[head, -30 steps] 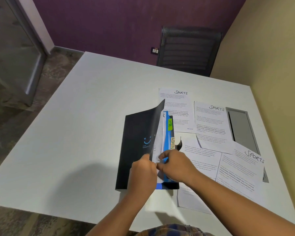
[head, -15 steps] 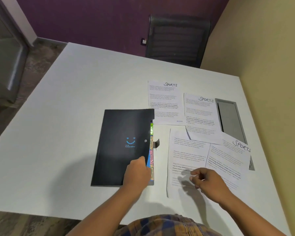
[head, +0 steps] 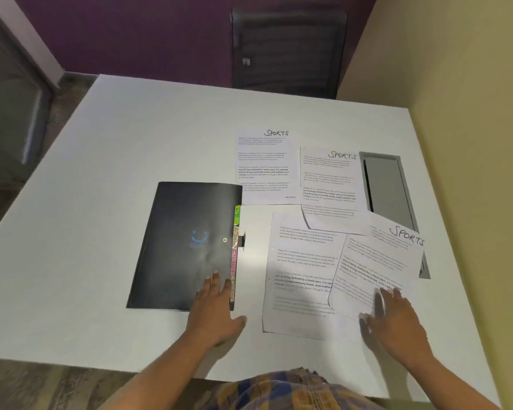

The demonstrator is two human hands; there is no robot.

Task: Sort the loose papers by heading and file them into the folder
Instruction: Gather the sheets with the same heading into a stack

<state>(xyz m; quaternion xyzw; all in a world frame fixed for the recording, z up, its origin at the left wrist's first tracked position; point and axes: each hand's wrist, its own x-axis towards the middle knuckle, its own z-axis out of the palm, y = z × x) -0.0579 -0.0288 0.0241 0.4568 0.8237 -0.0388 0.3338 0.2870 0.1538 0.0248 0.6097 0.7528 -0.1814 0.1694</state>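
1 wide-angle view from the person's head looks forward and down across the bench (head: 148, 137) from its near edge, close in, facing the purple wall (head: 131, 34).

Soft overhead light is washing the white table (head: 131, 202) evenly, making it the brightest thing before me. A pale sheen is spreading over the middle of the black folder (head: 175, 261), dulling its blue logo. At 4 o'clock my right hand (head: 394, 318) is smearing with motion blur, its fingers ghosting, and it is throwing a faint grey shadow to its left onto the papers (head: 302, 276). My left hand (head: 216, 309) is showing sharper. The small print is blurring toward 5 o'clock, while the handwritten headings are reading clearly. The chair (head: 288, 51) at 12 o'clock is sinking into dimness. The wide lens is bowing the table's edges toward the corners.
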